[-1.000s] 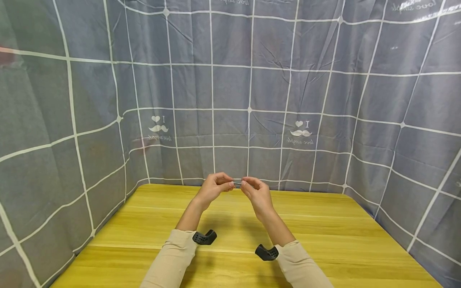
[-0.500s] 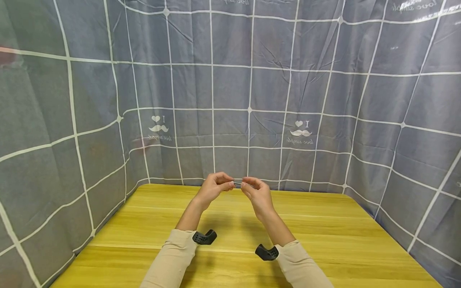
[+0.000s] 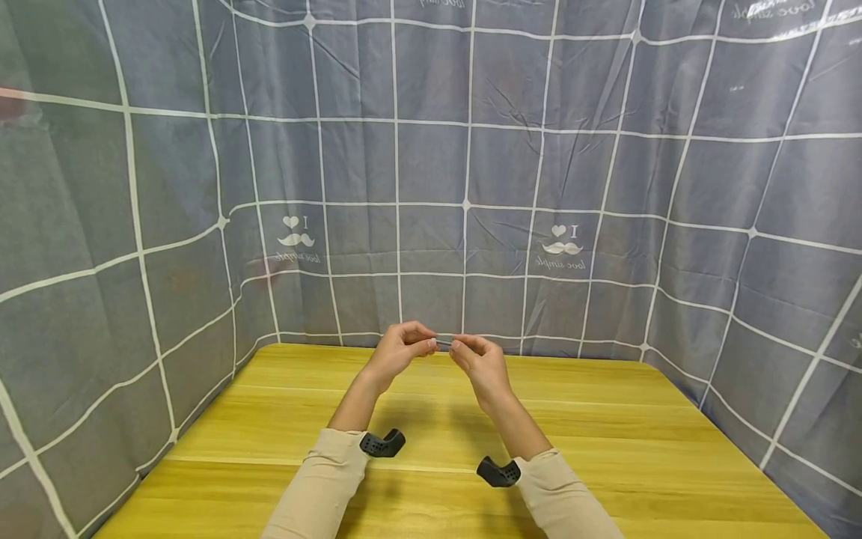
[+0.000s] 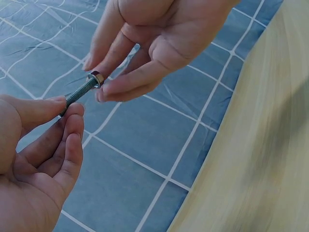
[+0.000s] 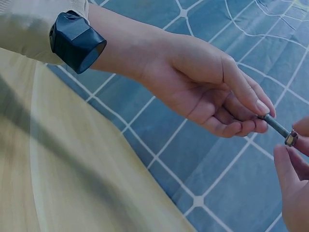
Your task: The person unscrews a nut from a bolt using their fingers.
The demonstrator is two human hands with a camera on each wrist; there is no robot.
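A threaded metal bolt [image 4: 83,90] is held up between the two hands, with a hex nut [image 4: 96,79] at its far end. My left hand [image 3: 399,355] pinches the opposite end of the bolt between thumb and fingers. In the left wrist view, my right hand [image 4: 169,41] has its thumb and fingertips at either side of the nut. The right wrist view shows the left hand [image 5: 212,87] gripping the shaft [image 5: 276,125], and the right hand [image 5: 294,179] at the nut [image 5: 291,138]. The bolt's left tip is hidden by fingers.
A wood-grain table [image 3: 417,494] lies below both forearms. Grey-blue curtains [image 3: 431,165] with white grid lines stand behind it and along both sides. Black wrist devices [image 3: 382,445] are worn over the beige sleeves [image 3: 316,486].
The right hand's fingertips have shifted slightly downward, and more of the bolt shows between the hands. The left hand stays almost still, and both forearms keep their place.
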